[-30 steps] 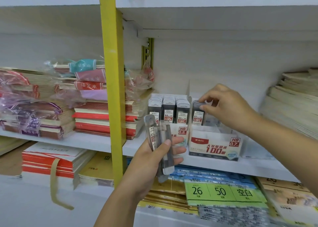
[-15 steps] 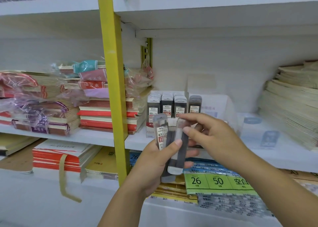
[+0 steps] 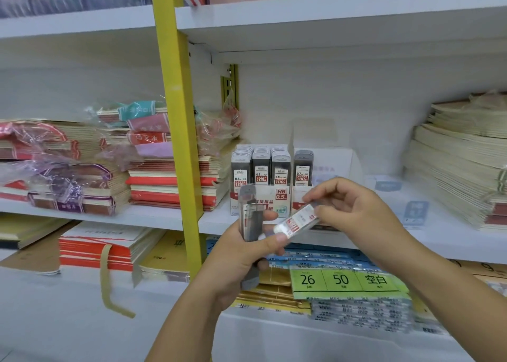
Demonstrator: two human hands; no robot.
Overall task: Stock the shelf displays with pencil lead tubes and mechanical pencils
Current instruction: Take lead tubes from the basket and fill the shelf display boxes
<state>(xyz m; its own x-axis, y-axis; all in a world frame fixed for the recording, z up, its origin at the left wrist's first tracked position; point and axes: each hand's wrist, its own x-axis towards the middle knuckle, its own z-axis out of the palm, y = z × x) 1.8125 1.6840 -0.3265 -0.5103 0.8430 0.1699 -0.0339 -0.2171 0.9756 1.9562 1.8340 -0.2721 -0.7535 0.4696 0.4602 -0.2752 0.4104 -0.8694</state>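
Tube (image 3: 297,222) pinched by right hand (image 3: 354,211), spare tubes (image 3: 248,219) gripped in left hand (image 3: 241,254); 0.5 box (image 3: 274,197) full, 0.7 box (image 3: 334,161) nearly empty.

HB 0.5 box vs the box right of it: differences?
HB 0.5 box holds three rows of tubes across; neighbouring box one row, at its left, marked 0.7. The HB 0.5 box's front shows; the neighbouring box's is mostly behind the right hand. Both white, side by side on one shelf.
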